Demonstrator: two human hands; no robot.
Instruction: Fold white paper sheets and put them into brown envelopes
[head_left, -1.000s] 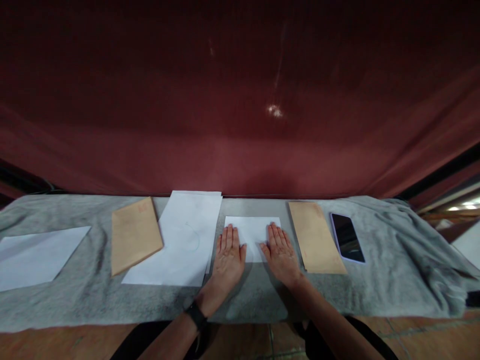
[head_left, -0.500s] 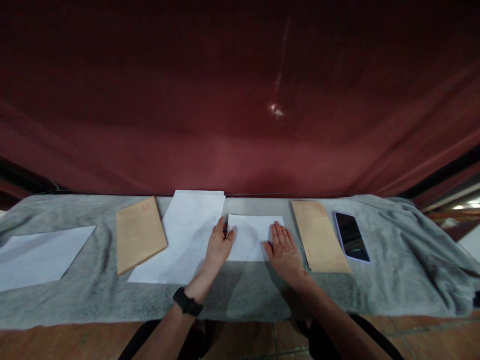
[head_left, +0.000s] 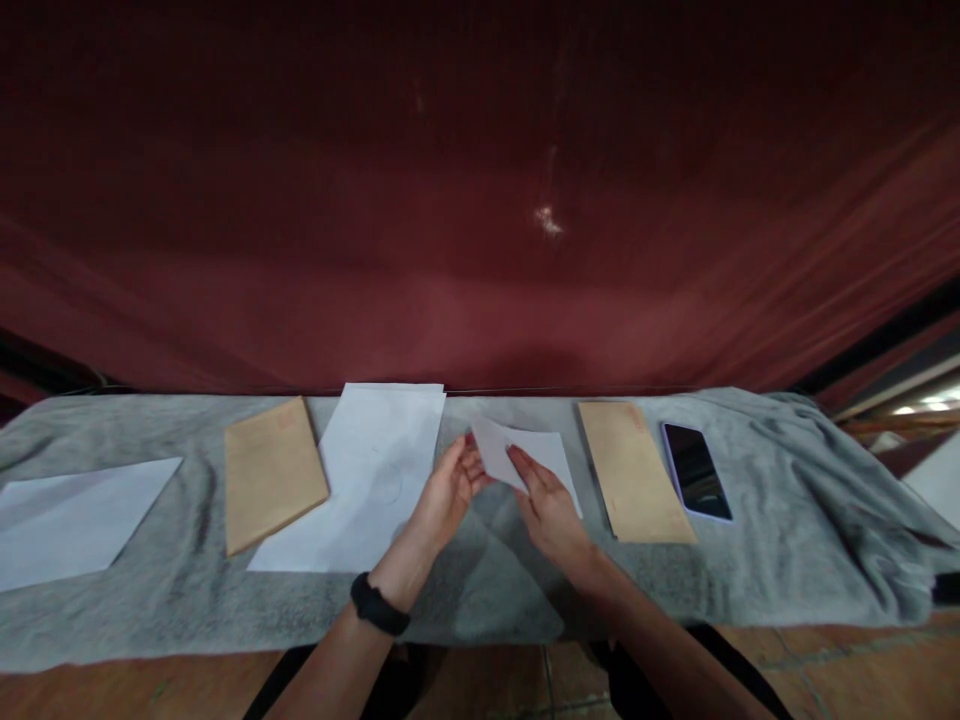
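Note:
A folded sheet of white paper (head_left: 499, 452) is between my two hands, its left part tilted up off the grey cloth and its right part lying lower. My right hand (head_left: 551, 508) grips it from the right, fingers on its upper face; the thumb is partly hidden. My left hand (head_left: 450, 490), with a dark watch on the wrist, has curled fingers at the paper's left edge, and some fingertips are hidden there. Left of that hand lie large white sheets (head_left: 367, 470) with faint marks. A brown envelope (head_left: 634, 475) lies right of my right hand.
Another brown envelope (head_left: 274, 475) overlaps the large sheets' left edge. A white sheet (head_left: 82, 520) lies far left. Right of the right envelope is a phone (head_left: 697, 470) in a light purple case. Grey cloth (head_left: 810, 540) covers the surface, and a dark red curtain (head_left: 480, 320) hangs behind.
The white paper lay flat under my hands; now its left part is raised and tilted. My right hand has moved from lying flat to gripping it, and my left hand has turned palm upward.

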